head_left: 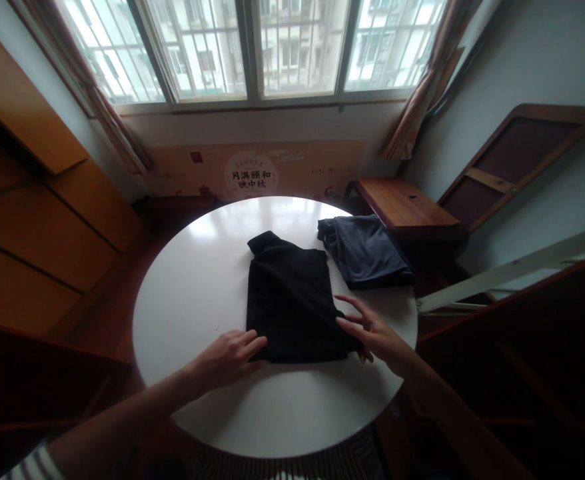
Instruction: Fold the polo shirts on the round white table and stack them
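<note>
So the left hand (pixel 235 350) is down on the near left corner of a folded black garment (pixel 292 300), fingers curled over the edge of the cloth and the thumb lying along the near side. Honestly can't tell if it's actually pinching the fabric or just pressing on it. The right hand (pixel 375 337) is a lot clearer: it's open, fingers spread, sitting at the near right corner with the fingertips at the cloth's edge and not closed around anything. The garment itself lies flat between the two hands and stretches away from them, with a narrower bit poking out at the far left end and some soft diagonal creases across the top. It's all on a round white table (pixel 187 287), which has bare surface out to the left of the left hand and also on the near side of both hands. Just past the right hand, further back on the table, there's a small pile of folded dark blue-grey clothes (pixel 370 250), right beside the black one. Beyond that pile is a wooden bench (pixel 407 203). Straight ahead of the hands, well past the table, a printed banner (pixel 312 163) runs along the wall under a barred window (pixel 300 50).
</note>
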